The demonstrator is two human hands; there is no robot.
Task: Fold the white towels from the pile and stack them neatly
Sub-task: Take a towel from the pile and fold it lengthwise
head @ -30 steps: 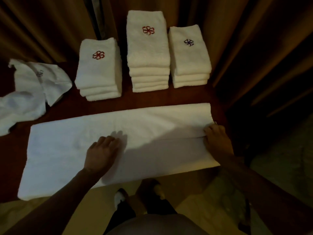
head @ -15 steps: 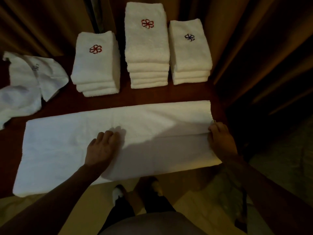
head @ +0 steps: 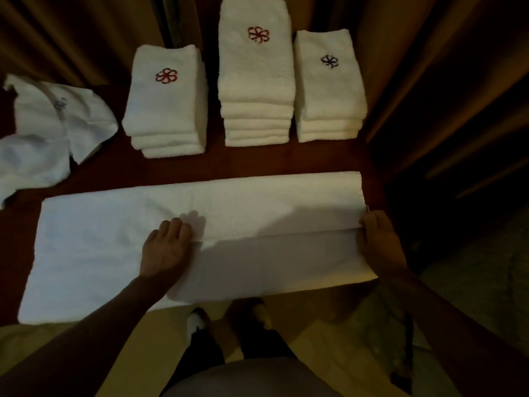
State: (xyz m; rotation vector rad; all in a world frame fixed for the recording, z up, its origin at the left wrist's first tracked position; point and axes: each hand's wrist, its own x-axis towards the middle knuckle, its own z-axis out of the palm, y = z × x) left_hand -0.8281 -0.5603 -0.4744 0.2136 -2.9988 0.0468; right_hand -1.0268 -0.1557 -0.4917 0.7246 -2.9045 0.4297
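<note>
- While our left hand (head: pixel 167 247) lies flat, fingers straight, on the long towel (head: pixel 257 202), our right hand (head: pixel 379 242) pinches its right end at the fold.
- Beyond the towel on the table (head: pixel 257 161) stand three folded stacks (head: pixel 256 81).
- Loose towels (head: pixel 51 130) lie left of them.

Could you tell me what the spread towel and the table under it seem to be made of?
The spread towel looks like soft white terry cotton: matte, thick at its folded edge, like the plush folded stacks behind it. The table appears to be dark reddish wood or veneer with a smooth finish, though the dim light leaves that uncertain.
</note>
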